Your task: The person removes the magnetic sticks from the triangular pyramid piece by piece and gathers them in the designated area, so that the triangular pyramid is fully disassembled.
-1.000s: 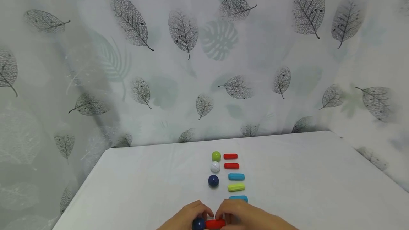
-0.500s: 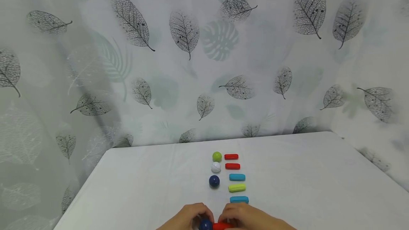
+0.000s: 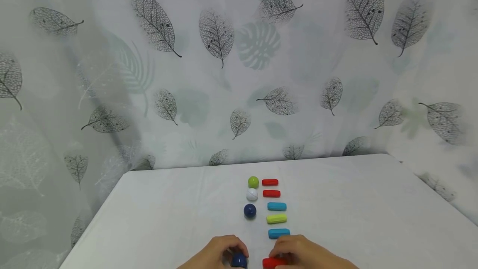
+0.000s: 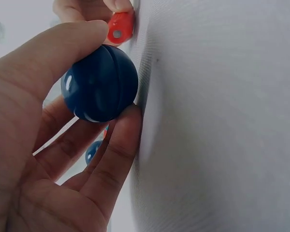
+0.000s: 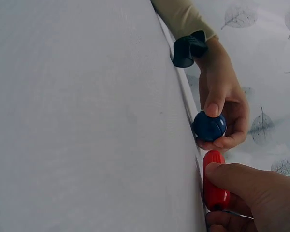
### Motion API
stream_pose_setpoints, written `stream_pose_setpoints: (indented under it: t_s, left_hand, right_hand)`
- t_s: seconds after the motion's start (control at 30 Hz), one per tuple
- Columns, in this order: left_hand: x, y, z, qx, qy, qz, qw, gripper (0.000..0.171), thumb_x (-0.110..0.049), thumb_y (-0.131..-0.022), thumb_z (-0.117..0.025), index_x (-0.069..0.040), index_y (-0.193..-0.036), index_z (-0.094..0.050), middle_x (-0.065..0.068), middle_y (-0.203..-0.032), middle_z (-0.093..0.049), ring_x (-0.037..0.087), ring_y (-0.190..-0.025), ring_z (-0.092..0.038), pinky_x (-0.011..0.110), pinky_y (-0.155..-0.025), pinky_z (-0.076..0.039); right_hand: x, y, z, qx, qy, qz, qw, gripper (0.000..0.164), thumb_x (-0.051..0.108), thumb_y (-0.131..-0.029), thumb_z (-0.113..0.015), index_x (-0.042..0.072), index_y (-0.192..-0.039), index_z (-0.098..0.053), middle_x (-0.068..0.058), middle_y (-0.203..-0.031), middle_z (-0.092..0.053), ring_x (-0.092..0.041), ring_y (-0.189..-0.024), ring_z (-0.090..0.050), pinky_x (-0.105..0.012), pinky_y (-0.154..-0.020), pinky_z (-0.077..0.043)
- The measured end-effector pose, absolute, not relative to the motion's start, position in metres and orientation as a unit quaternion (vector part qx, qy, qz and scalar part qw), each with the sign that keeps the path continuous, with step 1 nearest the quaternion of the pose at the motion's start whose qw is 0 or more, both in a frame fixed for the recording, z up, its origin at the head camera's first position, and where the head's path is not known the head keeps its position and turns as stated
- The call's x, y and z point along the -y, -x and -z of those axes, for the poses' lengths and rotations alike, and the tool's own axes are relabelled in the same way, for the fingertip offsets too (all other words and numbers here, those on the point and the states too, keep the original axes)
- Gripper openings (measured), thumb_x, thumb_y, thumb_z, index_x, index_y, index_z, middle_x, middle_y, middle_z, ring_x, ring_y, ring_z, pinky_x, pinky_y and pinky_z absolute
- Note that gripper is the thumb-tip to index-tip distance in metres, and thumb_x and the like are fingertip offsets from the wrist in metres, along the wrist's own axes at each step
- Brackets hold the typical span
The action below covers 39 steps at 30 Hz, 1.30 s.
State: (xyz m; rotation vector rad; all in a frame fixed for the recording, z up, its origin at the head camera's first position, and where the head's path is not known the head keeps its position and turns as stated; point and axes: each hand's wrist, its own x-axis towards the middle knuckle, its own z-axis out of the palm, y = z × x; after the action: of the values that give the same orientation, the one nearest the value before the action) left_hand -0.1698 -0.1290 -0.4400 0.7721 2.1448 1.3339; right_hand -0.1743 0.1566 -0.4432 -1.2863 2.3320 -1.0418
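At the near edge of the head view, my left hand (image 3: 224,249) holds a glossy dark blue ball (image 3: 239,260) between thumb and fingers. The left wrist view shows a seam line running round that ball (image 4: 100,84). My right hand (image 3: 304,252) pinches a short red plastic rod (image 3: 274,262). In the left wrist view a small round grey spot marks the end of the red rod (image 4: 121,28). A narrow gap parts the ball from the rod, seen in the right wrist view between the ball (image 5: 210,126) and the red rod (image 5: 216,186). Both are held low over the white table.
Beyond the hands stands a column of balls: dark blue (image 3: 249,211), white (image 3: 252,194) and green (image 3: 253,182). To its right lie several rods, among them a blue rod (image 3: 279,233), a yellow rod (image 3: 276,218) and a red rod (image 3: 271,193). A leaf-print curtain (image 3: 209,128) hangs behind the table (image 3: 168,211).
The ball and red rod were end to end against each other; now they are apart. My right hand has moved right with the rod, and my left hand has shifted only slightly.
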Motion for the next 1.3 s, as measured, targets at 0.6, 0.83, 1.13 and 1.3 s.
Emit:
stream_pose_setpoints:
  t_s: [0.6,0.83,1.13,1.3]
  left_hand:
    - [0.128,0.171,0.440,-0.786,-0.291,-0.486,0.250,0.025,-0.012,-0.086,-0.072,-0.008,-0.110,-0.065,-0.011,-0.098,-0.059,0.001,-0.086,-0.054,0.016,-0.080,-0.048]
    - [0.128,0.170,0.436,-0.798,-0.302,-0.473,0.220,0.024,-0.017,-0.088,-0.072,-0.009,-0.110,-0.067,-0.011,-0.099,-0.055,0.000,-0.087,-0.052,0.016,-0.081,-0.048]
    - [0.124,0.170,0.434,-0.824,-0.302,-0.450,0.164,0.029,-0.023,-0.089,-0.072,-0.011,-0.114,-0.068,-0.011,-0.101,-0.054,-0.002,-0.091,-0.052,0.016,-0.084,-0.049]
    - [0.116,0.173,0.429,-0.851,-0.291,-0.421,0.123,0.030,-0.029,-0.086,-0.075,-0.016,-0.112,-0.066,-0.012,-0.104,-0.059,-0.001,-0.092,-0.055,0.019,-0.083,-0.050]
  right_hand:
    - [-0.179,0.174,0.445,-0.811,0.389,0.408,0.155,0.017,0.024,-0.096,-0.063,0.014,-0.108,-0.064,0.012,-0.090,-0.054,0.004,-0.076,-0.049,-0.017,-0.065,-0.047]
    - [-0.179,0.174,0.444,-0.813,0.412,0.394,0.120,0.019,0.027,-0.097,-0.062,0.012,-0.109,-0.065,0.010,-0.095,-0.053,0.006,-0.077,-0.048,-0.016,-0.064,-0.047]
    - [-0.181,0.173,0.442,-0.813,0.402,0.405,0.115,0.023,0.028,-0.097,-0.061,0.009,-0.110,-0.065,0.010,-0.091,-0.053,0.006,-0.072,-0.048,-0.015,-0.062,-0.046]
    - [-0.182,0.175,0.444,-0.809,0.401,0.412,0.120,0.020,0.026,-0.097,-0.061,0.011,-0.109,-0.066,0.012,-0.090,-0.053,0.006,-0.072,-0.048,-0.015,-0.062,-0.046]
